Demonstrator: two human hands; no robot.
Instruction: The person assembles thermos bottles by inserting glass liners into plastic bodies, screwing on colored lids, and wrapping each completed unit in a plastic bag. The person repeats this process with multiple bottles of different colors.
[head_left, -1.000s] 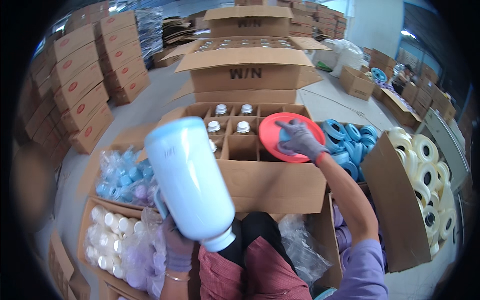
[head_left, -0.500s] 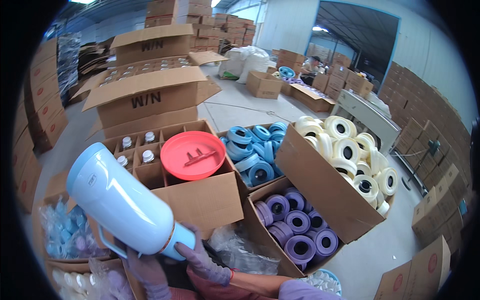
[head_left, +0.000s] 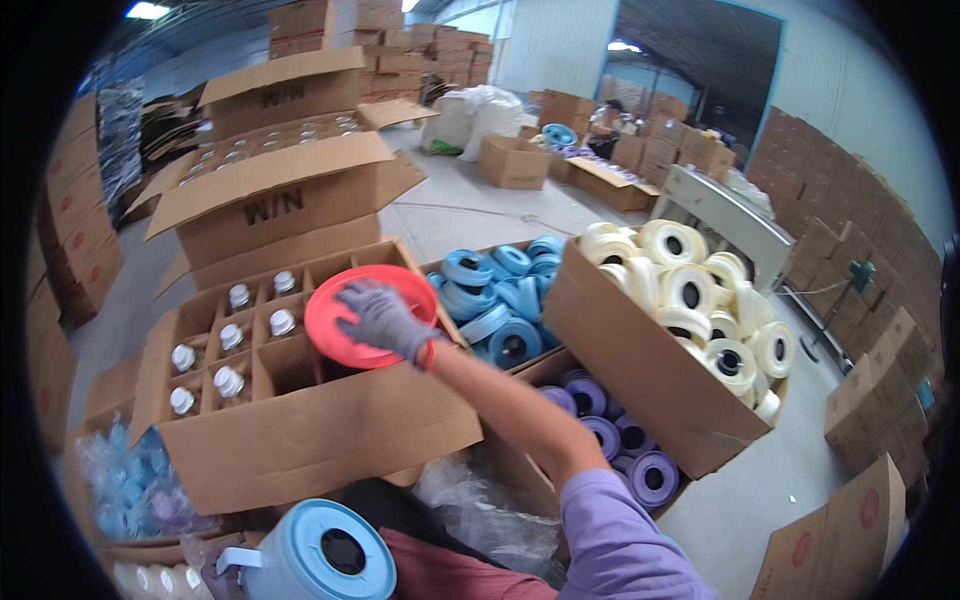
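Note:
My left hand [head_left: 218, 578], gloved and partly cut off at the lower edge, grips a light blue vacuum jug [head_left: 290, 560] by its handle side. The jug is tipped so that its round end with a dark central hole faces up. My right hand [head_left: 382, 318], in a grey-purple glove, reaches into a shallow red basin [head_left: 325, 350], its fingers apart and bent downward. Whatever lies under that palm is hidden. The basin rests on a divided carton [head_left: 300, 450] holding several clear bottles with silvery-white caps [head_left: 282, 322].
Beyond my right arm stand cartons of blue ring-shaped parts [head_left: 512, 342], purple ones [head_left: 652, 478] and cream ones [head_left: 690, 290]. Bagged blue parts [head_left: 130, 490] sit at left. Another open carton [head_left: 270, 205] stands ahead. A person [head_left: 605, 125] is in the far background.
My right hand has left the jug and moved forward over the red basin, covering the dark red pieces seen there before. The jug has come down toward my lap, its end turned up.

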